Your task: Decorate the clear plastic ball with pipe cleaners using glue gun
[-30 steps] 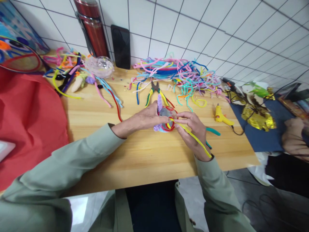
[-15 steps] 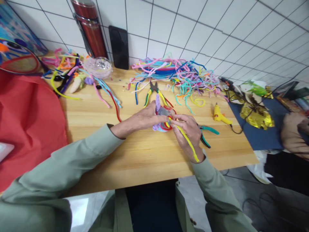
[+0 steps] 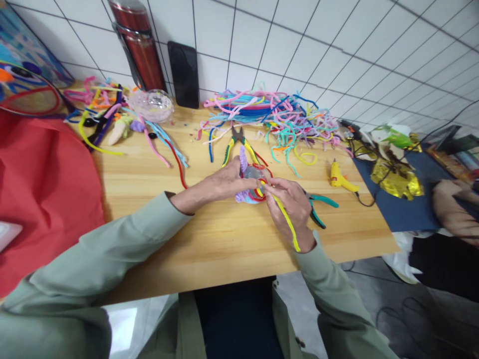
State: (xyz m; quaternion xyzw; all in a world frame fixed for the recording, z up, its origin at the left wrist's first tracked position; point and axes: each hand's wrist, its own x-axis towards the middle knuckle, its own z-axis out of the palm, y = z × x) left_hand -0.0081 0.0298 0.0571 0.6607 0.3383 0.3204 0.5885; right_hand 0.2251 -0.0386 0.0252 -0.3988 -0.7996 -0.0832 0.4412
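Observation:
My left hand grips a small clear round craft piece from its left side, the thumb lying across it. Red pipe cleaner runs round the piece, and a lilac fuzzy strip stands up at its left. Between the fingers of my right hand is a yellow pipe cleaner. One end of it curls against the piece beside a red ring; the loose end hangs down over my right wrist. Yellow-green pliers lie just behind the piece. Teal-handled pliers rest partly behind my right hand.
Behind my hands is a heap of coloured pipe cleaners. A yellow glue gun with a cord lies at right. A phone and red flask stand by the wall. Red cloth covers the left; another person's hand is far right.
The yellow pipe cleaner's loose end has swung a little left, toward my right wrist. My hands stay almost where they were on the piece.

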